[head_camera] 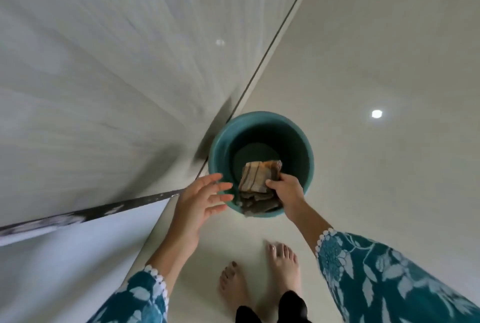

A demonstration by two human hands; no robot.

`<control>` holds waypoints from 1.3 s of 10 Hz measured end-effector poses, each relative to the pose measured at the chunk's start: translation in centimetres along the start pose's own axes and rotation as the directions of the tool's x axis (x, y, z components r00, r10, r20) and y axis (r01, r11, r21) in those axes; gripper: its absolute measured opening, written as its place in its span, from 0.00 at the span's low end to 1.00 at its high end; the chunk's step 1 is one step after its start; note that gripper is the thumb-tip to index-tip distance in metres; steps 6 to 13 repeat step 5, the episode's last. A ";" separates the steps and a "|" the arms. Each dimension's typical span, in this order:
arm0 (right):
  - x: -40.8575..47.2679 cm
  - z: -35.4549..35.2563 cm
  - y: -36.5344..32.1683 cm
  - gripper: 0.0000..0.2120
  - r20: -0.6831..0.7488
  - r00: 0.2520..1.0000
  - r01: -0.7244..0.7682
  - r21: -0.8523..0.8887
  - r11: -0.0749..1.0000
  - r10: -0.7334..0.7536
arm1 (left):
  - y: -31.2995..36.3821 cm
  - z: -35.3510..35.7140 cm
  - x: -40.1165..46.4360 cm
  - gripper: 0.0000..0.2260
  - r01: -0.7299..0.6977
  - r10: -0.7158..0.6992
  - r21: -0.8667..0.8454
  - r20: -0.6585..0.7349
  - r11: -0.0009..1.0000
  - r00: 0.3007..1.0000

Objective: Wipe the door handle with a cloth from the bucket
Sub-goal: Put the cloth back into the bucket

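A teal bucket point(262, 125) stands on the pale floor beside the bottom of a whitish door point(104, 75). My right hand point(285, 190) grips a folded brown striped cloth point(255, 175) at the bucket's near rim, and the cloth's darker lower part hangs inside. My left hand point(205, 198) hovers with fingers spread just left of the bucket's rim, holding nothing. No door handle is in view.
My bare feet point(259, 276) stand on the glossy tiled floor point(376, 62) just behind the bucket. A dark gap runs along the door's bottom edge point(272, 44). A second pale panel with a dark scuffed edge point(78, 214) lies at the lower left.
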State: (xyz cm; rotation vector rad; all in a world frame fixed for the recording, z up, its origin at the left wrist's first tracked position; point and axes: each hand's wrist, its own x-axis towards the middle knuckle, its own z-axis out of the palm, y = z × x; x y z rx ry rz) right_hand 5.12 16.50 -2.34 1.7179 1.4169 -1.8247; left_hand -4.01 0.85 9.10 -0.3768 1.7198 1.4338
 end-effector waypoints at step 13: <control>13.3 5.1 1.8 0.15 0.045 0.973 -0.220 -0.118 0.968 0.226 | -6.2 -2.5 7.3 0.09 -0.027 0.017 -0.135 -0.072 0.991 0.997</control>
